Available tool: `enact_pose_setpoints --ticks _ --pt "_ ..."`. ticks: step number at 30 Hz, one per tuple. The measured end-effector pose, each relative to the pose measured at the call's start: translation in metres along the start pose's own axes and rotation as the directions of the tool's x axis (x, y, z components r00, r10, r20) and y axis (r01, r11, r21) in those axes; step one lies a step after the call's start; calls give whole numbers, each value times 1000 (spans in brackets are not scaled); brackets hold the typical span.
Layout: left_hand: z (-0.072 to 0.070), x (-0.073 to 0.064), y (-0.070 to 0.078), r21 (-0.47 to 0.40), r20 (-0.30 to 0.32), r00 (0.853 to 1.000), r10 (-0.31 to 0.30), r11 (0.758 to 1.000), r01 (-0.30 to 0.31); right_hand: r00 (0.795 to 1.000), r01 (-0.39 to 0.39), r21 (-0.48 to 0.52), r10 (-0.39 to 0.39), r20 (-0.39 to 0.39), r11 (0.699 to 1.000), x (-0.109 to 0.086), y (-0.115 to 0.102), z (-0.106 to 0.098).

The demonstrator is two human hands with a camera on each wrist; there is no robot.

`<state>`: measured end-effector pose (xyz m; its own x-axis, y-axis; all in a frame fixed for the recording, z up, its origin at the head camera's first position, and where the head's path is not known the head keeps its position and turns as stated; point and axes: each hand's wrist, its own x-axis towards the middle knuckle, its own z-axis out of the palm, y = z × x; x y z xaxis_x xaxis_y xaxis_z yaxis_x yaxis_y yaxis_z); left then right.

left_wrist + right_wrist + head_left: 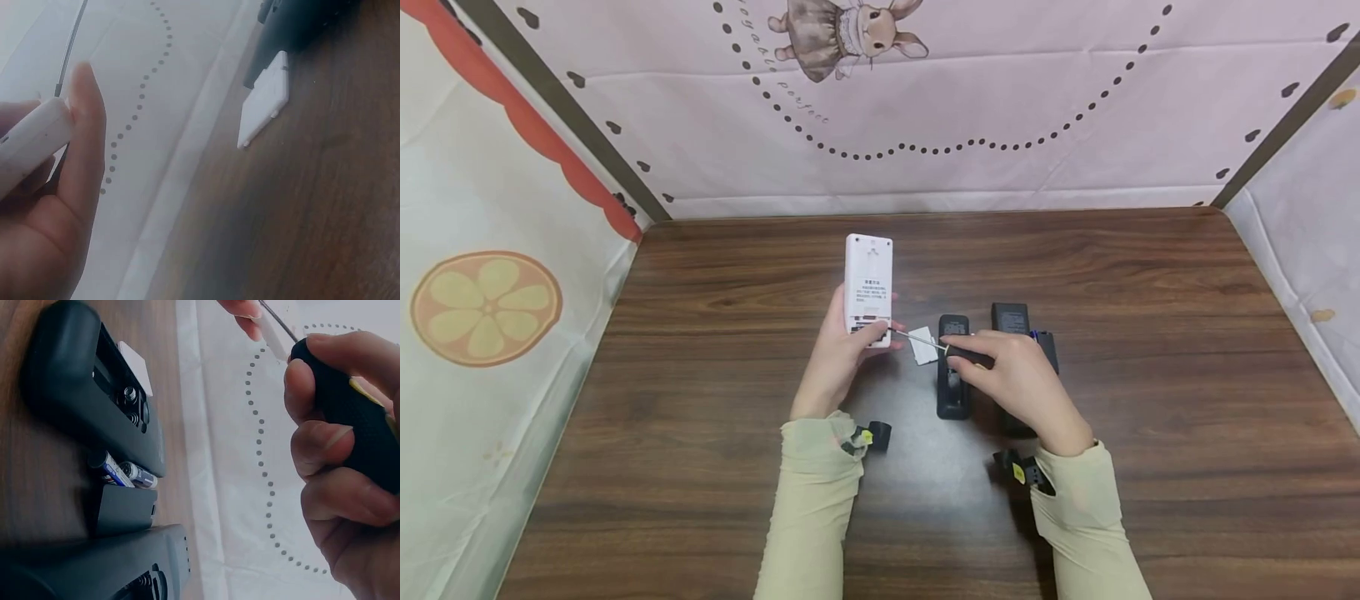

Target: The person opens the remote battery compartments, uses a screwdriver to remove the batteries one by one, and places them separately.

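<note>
My left hand grips a white remote control, its printed back towards me and the battery compartment at its lower end uncovered. The left thumb lies over that compartment. In my right hand is a screwdriver with a dark handle, held between thumb and curled fingers. Its thin metal shaft reaches left to the compartment's edge beside the left thumb; the tip is hardly visible. Close to the white remote lies a white battery cover on the table.
Two black remotes, one on the left and one on the right, lie below the right hand. Between them are batteries and a black cover. Another dark piece sits farther right. Printed cloth hangs behind the wooden table.
</note>
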<state>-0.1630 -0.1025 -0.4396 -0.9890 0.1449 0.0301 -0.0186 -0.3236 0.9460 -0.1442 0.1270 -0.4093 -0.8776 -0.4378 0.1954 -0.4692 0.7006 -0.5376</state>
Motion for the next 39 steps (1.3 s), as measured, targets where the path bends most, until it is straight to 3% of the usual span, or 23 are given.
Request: enact_pose_setpoints --ticks 8,15,30,39 --pt "-3 -3 6 -76 12 1000 -22 997 23 999 -26 76 24 29 997 2 1 1" --pt "-5 -1 5 -124 23 1000 -17 992 20 1000 -11 101 10 7 995 2 4 4" --pt "-5 -1 5 -151 12 1000 -8 989 9 1000 2 186 3 -27 983 3 7 8" --pt "-8 -3 5 -154 7 1000 -21 988 22 999 -42 247 42 4 968 4 9 10"
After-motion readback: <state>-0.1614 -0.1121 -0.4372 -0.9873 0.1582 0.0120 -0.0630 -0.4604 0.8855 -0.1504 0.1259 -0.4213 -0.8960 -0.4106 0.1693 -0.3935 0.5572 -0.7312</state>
